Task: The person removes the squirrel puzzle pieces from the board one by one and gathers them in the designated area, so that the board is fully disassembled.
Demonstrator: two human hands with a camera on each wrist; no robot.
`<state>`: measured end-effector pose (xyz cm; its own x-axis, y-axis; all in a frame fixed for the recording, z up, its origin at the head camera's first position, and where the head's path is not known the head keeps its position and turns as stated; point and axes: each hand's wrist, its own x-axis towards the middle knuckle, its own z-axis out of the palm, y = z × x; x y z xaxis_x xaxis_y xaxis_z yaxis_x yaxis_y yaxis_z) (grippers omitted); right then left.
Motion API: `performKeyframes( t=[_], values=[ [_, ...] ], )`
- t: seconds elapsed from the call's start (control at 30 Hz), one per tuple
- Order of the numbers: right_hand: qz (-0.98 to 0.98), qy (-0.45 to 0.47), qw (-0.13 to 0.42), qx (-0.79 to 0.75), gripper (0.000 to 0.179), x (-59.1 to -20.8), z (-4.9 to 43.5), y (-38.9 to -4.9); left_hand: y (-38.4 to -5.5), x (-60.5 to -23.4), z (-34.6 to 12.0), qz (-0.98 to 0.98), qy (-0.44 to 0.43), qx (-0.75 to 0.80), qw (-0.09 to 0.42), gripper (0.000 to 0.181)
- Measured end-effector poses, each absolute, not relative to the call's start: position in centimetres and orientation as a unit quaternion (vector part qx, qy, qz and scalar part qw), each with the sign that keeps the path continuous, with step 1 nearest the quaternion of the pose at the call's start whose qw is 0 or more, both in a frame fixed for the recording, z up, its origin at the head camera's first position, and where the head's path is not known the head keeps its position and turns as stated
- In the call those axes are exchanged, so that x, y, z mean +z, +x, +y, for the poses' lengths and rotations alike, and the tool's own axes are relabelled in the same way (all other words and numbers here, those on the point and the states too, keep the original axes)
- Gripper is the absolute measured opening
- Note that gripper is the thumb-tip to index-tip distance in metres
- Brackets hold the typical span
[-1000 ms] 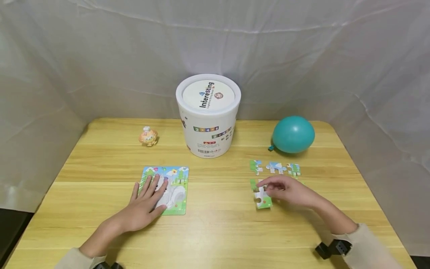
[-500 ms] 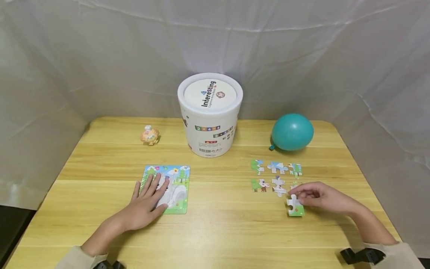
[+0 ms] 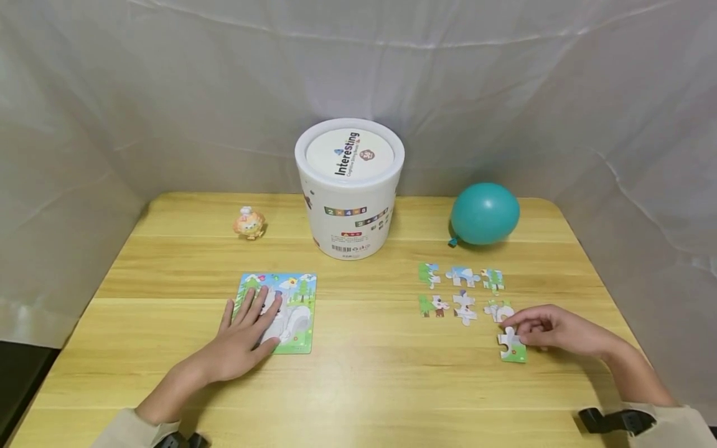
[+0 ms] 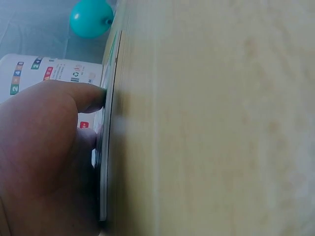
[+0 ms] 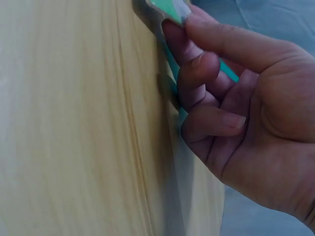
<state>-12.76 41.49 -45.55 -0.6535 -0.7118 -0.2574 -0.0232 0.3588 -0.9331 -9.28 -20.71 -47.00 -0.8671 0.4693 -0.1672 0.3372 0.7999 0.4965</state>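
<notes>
My right hand (image 3: 551, 330) pinches a jigsaw piece (image 3: 511, 347), white and grey over green grass with a red flower. In the right wrist view the thumb and fingertips hold the piece (image 5: 170, 9) by its edge, close over the wood. Just behind lie two rows of jigsaw pieces, among them one with an animal's face (image 3: 434, 305) and a white and green one (image 3: 498, 310) near the fingertips. On the left, my left hand (image 3: 241, 342) rests with spread, straight fingers on a square puzzle board (image 3: 299, 320) picturing a grey animal, partly hidden beneath it.
A white lidded bucket (image 3: 350, 186) stands at the back middle of the wooden table (image 3: 358, 386). Behind the loose pieces sits a teal balloon (image 3: 485, 213). A small orange toy figure (image 3: 249, 224) in a white hat is at the back left. Pale cloth hangs around the table.
My right hand has carried the pinched piece right and a little toward me, from over the second row to in front of its right end. The left hand stays on the board.
</notes>
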Motion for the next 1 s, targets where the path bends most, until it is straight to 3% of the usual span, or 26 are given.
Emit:
performKeyframes(
  t=[0.3,0.63,1.0],
  values=[
    [0.780,-0.244,0.305,-0.489,0.033,-45.5,41.5,-12.6,-9.2,-46.9,-20.7,0.938,0.215,0.233,0.140,0.073],
    [0.794,-0.240,0.288,-0.478,0.031,-45.5,41.6,-12.3,-9.3,-48.0,-21.0,0.931,0.238,0.260,0.095,0.072],
    [0.803,-0.227,0.267,-0.481,0.031,-45.0,41.1,-12.2,-9.3,-47.5,-20.8,0.935,0.228,0.250,0.108,0.072]
  ],
)
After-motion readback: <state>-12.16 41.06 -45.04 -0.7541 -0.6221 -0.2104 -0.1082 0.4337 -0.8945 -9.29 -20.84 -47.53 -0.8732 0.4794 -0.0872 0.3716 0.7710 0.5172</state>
